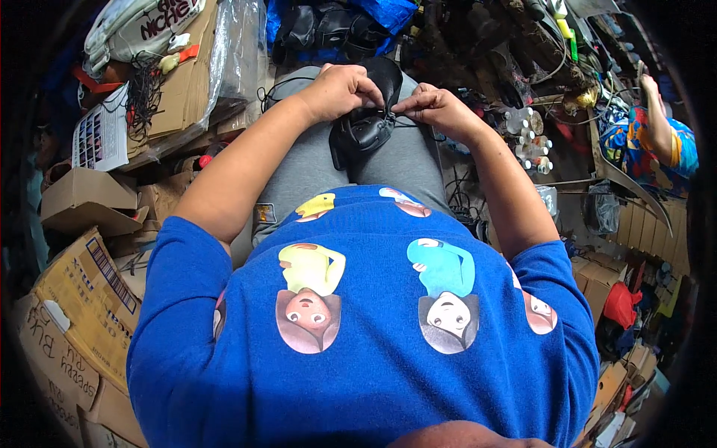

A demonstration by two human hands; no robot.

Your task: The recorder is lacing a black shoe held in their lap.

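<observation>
A black leather shoe (364,137) rests on my lap, between my grey-clad thighs, with its rounded toe toward me. My left hand (345,91) is closed at the far left part of the shoe, fingertips gripping near its opening. From the other side my right hand (435,110) reaches in, thumb and forefinger pinched together at the opening's right edge. What lies between those fingertips is too small to make out. Thin dark strands show beside the shoe, one at each side of my knees.
Flattened cardboard (179,97) and plastic wrap stand to the left, above an open carton (88,200). Black shoes (328,30) lie in a blue bag ahead. Several small bottles (529,142) stand right of my knees. Another person's arm (659,123) shows at far right.
</observation>
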